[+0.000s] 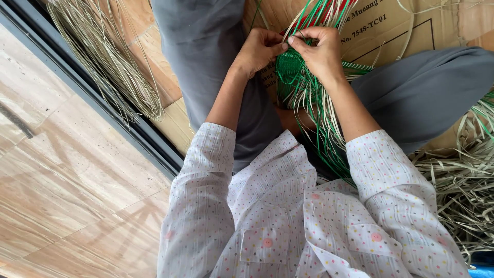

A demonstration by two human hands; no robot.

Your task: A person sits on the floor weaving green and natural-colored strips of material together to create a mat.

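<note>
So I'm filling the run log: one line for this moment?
left hand: pinching green strips | right hand: pinching strips | woven piece: between knees | loose straw: beside

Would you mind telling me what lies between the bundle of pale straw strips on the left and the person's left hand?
In the head view, a grey-trousered leg lies between the pale straw bundle and the left hand, resting on flattened cardboard.

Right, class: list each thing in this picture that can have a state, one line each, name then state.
left hand: pinching strips at the weaving's top edge
right hand: pinching strips, fingertips meeting the left hand's
green woven piece: partly woven, loose strips trailing from it
loose green and pale strips: unwoven, hanging toward the lap
bundle of pale strips: looped, lying on the floor
cardboard sheet: flat under the legs
</note>
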